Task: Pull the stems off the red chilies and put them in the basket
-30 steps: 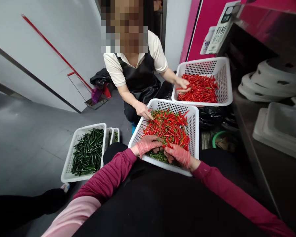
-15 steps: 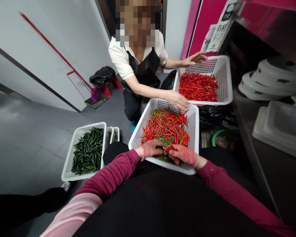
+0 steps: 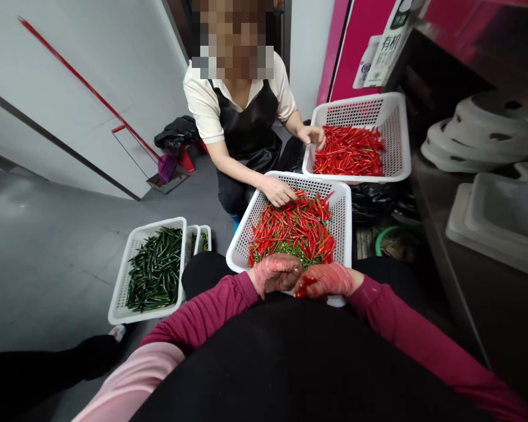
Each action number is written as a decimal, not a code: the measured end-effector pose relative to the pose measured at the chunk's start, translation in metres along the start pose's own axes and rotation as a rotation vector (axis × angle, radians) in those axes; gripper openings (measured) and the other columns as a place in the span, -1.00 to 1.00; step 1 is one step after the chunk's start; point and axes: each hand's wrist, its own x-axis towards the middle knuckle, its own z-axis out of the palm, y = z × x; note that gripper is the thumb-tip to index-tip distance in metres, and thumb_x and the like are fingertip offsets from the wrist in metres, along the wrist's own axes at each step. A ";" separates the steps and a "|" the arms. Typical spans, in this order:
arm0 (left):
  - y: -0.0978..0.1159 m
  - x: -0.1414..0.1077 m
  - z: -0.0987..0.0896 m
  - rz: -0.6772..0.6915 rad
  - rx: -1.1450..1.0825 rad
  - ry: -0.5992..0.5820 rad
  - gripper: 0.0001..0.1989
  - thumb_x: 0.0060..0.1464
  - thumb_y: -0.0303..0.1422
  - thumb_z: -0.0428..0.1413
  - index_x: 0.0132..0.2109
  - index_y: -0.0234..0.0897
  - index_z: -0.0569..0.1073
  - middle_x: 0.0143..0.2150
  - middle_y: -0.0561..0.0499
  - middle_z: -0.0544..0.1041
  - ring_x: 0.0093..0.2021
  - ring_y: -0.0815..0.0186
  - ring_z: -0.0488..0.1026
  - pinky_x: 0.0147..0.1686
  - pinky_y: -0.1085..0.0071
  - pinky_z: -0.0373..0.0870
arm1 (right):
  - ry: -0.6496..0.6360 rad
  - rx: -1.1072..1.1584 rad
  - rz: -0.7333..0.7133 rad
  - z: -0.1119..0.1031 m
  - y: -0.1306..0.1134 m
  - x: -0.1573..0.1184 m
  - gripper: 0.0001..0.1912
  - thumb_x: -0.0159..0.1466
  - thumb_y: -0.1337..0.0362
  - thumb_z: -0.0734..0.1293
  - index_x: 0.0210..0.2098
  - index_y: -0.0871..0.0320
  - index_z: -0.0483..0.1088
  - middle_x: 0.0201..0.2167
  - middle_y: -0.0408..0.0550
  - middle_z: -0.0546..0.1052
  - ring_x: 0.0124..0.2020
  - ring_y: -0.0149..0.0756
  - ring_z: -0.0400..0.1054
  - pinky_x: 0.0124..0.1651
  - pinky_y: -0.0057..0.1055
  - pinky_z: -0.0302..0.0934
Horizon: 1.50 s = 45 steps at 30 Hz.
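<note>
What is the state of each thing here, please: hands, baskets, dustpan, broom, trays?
Left hand: fingers curled, contents unclear.
Right hand: closed around red chillies.
Near basket: part-filled, red chillies and green stems.
Far basket: part-filled, red chillies.
Left basket: part-filled, dark green chillies.
Co-worker's right hand: on near basket's chillies.
Co-worker's left hand: at far basket's edge.
Dustpan: on floor.
Broom: slanted, head at dustpan.
Trays: stacked.

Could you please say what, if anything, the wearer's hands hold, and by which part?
The right hand holds red chilies, gripped part hidden; whether the left hand holds anything is unclear.
</note>
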 end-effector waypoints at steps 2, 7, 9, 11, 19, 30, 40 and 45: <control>0.002 0.000 -0.009 0.050 0.176 0.111 -0.70 -0.08 -0.20 0.05 -0.26 -0.36 0.42 -0.36 -0.05 0.43 -0.36 0.34 0.38 -0.32 0.43 0.30 | 0.058 0.073 0.011 -0.001 0.002 0.001 -0.59 0.07 -0.01 0.32 -0.38 0.28 0.41 -0.67 -0.18 0.35 -0.66 -0.48 0.19 -0.56 -0.53 0.12; 0.019 0.006 -0.020 0.163 0.540 0.184 -0.67 -0.13 -0.29 0.12 -0.13 -0.19 0.47 -0.02 0.07 0.40 0.00 0.29 0.28 0.03 0.45 0.14 | 0.266 0.314 0.034 -0.004 0.025 0.010 -0.57 0.08 -0.06 0.29 -0.40 0.23 0.32 -0.78 -0.31 0.18 -0.77 -0.53 0.02 -0.67 -0.53 0.10; 0.020 0.011 -0.014 0.080 0.560 0.206 -0.74 -0.10 -0.22 0.10 -0.25 -0.23 0.51 -0.22 0.06 0.48 -0.17 0.32 0.37 -0.12 0.46 0.26 | 0.278 0.276 0.036 -0.005 0.030 0.014 -0.56 0.06 -0.07 0.30 -0.43 0.24 0.32 -0.78 -0.28 0.21 -0.77 -0.52 0.04 -0.67 -0.52 0.11; 0.019 0.015 -0.007 0.027 0.439 0.305 -0.72 -0.12 -0.16 0.11 -0.36 -0.31 0.48 -0.39 0.04 0.47 -0.34 0.36 0.38 -0.32 0.48 0.30 | 0.280 0.229 0.030 -0.005 0.031 0.017 -0.56 0.06 -0.08 0.29 -0.45 0.23 0.30 -0.79 -0.26 0.24 -0.76 -0.50 0.08 -0.67 -0.51 0.11; 0.010 0.015 -0.019 -0.004 0.259 0.432 -0.63 0.10 -0.11 -0.11 -0.16 -0.32 0.34 -0.46 0.03 0.45 -0.60 0.48 0.32 -0.59 0.55 0.24 | 0.607 0.422 -0.036 -0.008 0.031 0.020 -0.63 0.02 0.06 0.39 -0.46 0.15 0.15 -0.69 -0.31 0.26 -0.71 -0.56 0.10 -0.61 -0.54 0.12; 0.051 0.012 -0.025 0.146 0.950 0.274 -0.43 0.09 -0.13 -0.08 0.21 -0.24 0.10 -0.16 -0.02 0.47 -0.23 0.31 0.41 -0.21 0.43 0.28 | 0.980 0.379 -0.309 -0.015 -0.011 0.067 -0.66 -0.03 0.11 0.40 -0.43 0.15 0.20 -0.69 -0.31 0.30 -0.77 -0.56 0.09 -0.74 -0.58 0.06; 0.079 -0.008 -0.008 0.189 0.831 0.075 -0.65 0.08 -0.14 -0.06 -0.33 -0.28 0.50 -0.50 0.12 0.40 -0.49 0.50 0.28 -0.46 0.59 0.20 | 0.756 0.572 -0.227 -0.017 -0.018 0.050 -0.75 0.05 0.13 0.33 -0.48 0.14 0.21 -0.76 -0.32 0.24 -0.83 -0.54 0.04 -0.80 -0.57 -0.06; 0.059 0.002 -0.032 0.049 1.227 0.171 -0.67 -0.01 -0.31 0.07 -0.06 -0.17 0.45 -0.14 0.02 0.45 -0.16 0.32 0.37 -0.15 0.45 0.28 | 0.800 0.828 -0.225 -0.036 0.002 0.009 -0.85 0.05 0.27 0.29 -0.56 0.17 0.23 -0.72 -0.22 0.32 -0.73 -0.48 0.18 -0.67 -0.52 0.14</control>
